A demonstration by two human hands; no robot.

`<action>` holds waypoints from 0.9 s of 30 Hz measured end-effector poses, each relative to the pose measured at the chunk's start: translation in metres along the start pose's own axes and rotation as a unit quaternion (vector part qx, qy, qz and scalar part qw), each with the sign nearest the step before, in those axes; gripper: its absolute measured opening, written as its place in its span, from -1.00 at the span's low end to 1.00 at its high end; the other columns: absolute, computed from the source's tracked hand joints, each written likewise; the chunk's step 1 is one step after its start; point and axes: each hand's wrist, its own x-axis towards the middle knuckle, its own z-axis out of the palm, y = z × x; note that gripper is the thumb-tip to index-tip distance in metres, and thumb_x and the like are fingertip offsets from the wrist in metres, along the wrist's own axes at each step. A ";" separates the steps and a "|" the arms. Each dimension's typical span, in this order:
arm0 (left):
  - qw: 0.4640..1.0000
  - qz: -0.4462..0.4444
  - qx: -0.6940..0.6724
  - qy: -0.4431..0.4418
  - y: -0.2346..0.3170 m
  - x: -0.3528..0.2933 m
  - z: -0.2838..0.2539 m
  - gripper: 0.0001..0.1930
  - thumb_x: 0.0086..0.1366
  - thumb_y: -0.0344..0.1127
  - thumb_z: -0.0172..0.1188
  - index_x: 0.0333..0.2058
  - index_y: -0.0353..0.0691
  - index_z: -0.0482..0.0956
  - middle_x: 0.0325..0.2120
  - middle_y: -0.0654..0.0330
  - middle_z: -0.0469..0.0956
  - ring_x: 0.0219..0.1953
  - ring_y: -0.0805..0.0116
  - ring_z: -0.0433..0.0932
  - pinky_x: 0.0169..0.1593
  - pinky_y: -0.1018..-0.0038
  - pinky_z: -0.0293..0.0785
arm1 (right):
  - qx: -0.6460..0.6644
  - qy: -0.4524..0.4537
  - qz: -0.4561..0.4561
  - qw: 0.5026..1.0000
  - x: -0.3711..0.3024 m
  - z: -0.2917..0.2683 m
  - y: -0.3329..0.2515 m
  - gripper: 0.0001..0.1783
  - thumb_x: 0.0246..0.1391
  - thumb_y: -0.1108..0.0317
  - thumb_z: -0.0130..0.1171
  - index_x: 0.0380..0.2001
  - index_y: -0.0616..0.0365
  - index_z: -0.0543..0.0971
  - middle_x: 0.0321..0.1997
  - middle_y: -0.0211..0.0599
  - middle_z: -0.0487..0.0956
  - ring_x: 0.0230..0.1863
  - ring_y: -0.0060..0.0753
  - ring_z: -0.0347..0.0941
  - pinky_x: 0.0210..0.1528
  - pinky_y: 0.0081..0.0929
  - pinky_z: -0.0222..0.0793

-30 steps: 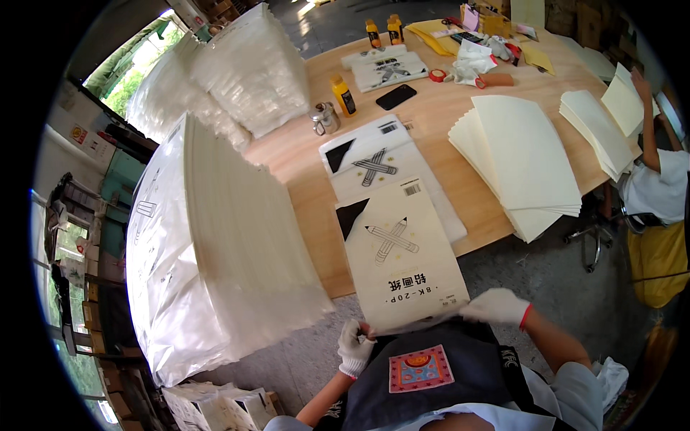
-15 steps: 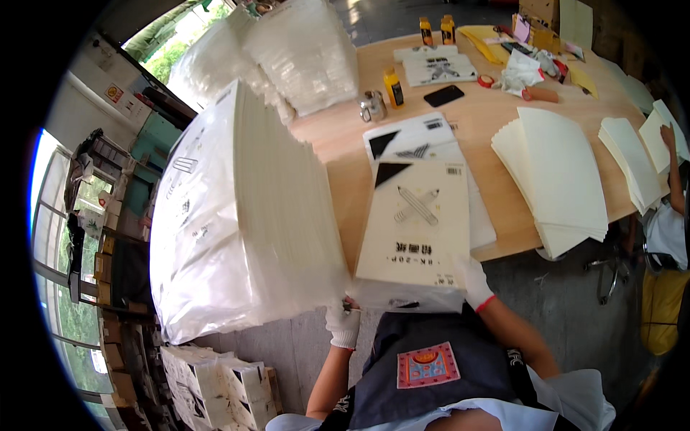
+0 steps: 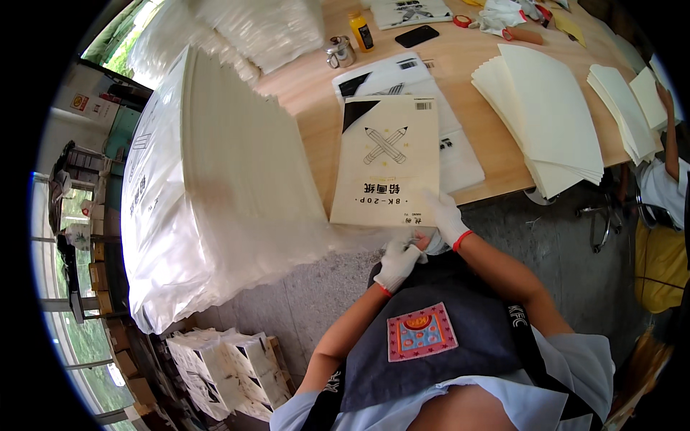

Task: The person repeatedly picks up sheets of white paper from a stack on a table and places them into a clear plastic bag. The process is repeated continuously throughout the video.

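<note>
A cream pack of paper (image 3: 388, 169) with a crossed-pencils print and a black corner lies at the near table edge. My right hand (image 3: 448, 219), in a white glove with a red cuff, grips its near right corner, thumb side on top. Just below the pack's near edge, my left hand (image 3: 399, 264) is closed on thin clear plastic film (image 3: 359, 237), its glove leaving the fingertips bare. That film runs toward a tall stack of white-edged plastic bags (image 3: 237, 151) at my left. Under the pack lie printed plastic bags (image 3: 460, 161).
Fanned cream sheets (image 3: 546, 122) lie to the right, beside smaller stacks and another person's arm (image 3: 668, 122). Farther back are a metal pot (image 3: 340, 52), a yellow bottle (image 3: 361, 32) and a black phone (image 3: 417, 36). Wrapped packs (image 3: 223, 366) stand on the floor at left.
My left hand has moved right, from beside the big stack to the pack's near edge. The pack's thick near side, visible before, no longer shows. The view has tilted downward.
</note>
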 end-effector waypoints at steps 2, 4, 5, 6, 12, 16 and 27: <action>0.997 0.001 0.033 -0.064 0.016 -0.002 0.003 -0.89 0.30 -0.32 0.07 -0.33 -0.24 0.46 -0.44 0.24 0.53 -0.47 0.55 0.46 -0.42 0.58 0.37 | -0.024 -0.018 0.002 1.000 -0.003 -0.004 -0.017 -0.56 0.17 0.21 0.09 0.04 0.26 0.47 -0.08 -0.29 0.56 -0.06 -0.56 0.43 -0.02 -0.57 0.33; 0.987 0.034 0.036 -0.155 0.035 -0.016 0.005 -0.89 0.29 -0.34 0.08 -0.35 -0.25 0.50 -0.48 0.30 0.50 -0.48 0.60 0.43 -0.45 0.60 0.34 | 0.036 -0.040 0.019 0.998 0.001 -0.021 -0.025 -0.57 0.16 0.23 0.11 0.01 0.28 0.48 -0.09 -0.26 0.56 -0.08 -0.54 0.44 -0.04 -0.56 0.34; 0.975 0.069 0.011 -0.213 0.040 -0.022 0.001 -0.87 0.30 -0.31 0.07 -0.39 -0.22 0.50 -0.50 0.33 0.50 -0.53 0.62 0.40 -0.44 0.61 0.33 | 0.066 -0.051 0.024 0.996 0.002 -0.031 -0.032 -0.57 0.15 0.23 0.11 0.00 0.29 0.49 -0.09 -0.25 0.56 -0.09 -0.53 0.44 -0.04 -0.56 0.35; 0.973 0.107 0.043 -0.201 0.037 -0.026 -0.009 -0.85 0.30 -0.29 0.07 -0.41 -0.22 0.49 -0.51 0.33 0.49 -0.55 0.62 0.38 -0.43 0.62 0.34 | 0.068 -0.080 0.020 0.994 -0.002 -0.043 -0.037 -0.59 0.13 0.24 0.13 -0.03 0.30 0.50 -0.13 -0.26 0.57 -0.15 -0.54 0.46 -0.10 -0.56 0.37; 0.971 -0.219 -0.056 0.078 -0.063 -0.049 -0.115 -0.83 0.28 -0.28 0.05 -0.29 -0.26 0.48 -0.43 0.18 0.55 -0.47 0.45 0.52 -0.37 0.52 0.49 | -0.263 -0.316 0.237 0.880 -0.073 -0.146 -0.044 -0.67 0.06 0.27 0.19 -0.13 0.22 0.54 -0.38 -0.29 0.60 -0.50 -0.58 0.48 -0.45 -0.60 0.43; 0.951 -0.143 -0.193 0.197 -0.091 -0.021 -0.116 -0.82 0.27 -0.30 0.05 -0.26 -0.29 0.46 -0.31 0.14 0.55 -0.35 0.39 0.55 -0.25 0.44 0.52 | -0.273 -0.165 0.249 0.915 -0.073 -0.174 -0.017 -0.64 0.13 0.12 0.11 -0.15 0.16 0.55 -0.39 -0.30 0.60 -0.48 -0.55 0.48 -0.43 -0.56 0.42; 0.862 0.285 0.380 0.176 0.184 -0.076 -0.029 -0.82 0.20 -0.26 0.19 -0.43 -0.19 0.40 -0.62 0.06 0.45 -0.58 0.05 0.46 -0.49 0.29 0.36 | 0.223 -0.300 0.102 0.922 -0.055 -0.027 -0.044 -0.45 0.17 0.23 -0.01 0.15 0.35 0.29 0.19 -0.11 0.38 0.17 -0.26 0.34 0.24 -0.32 0.21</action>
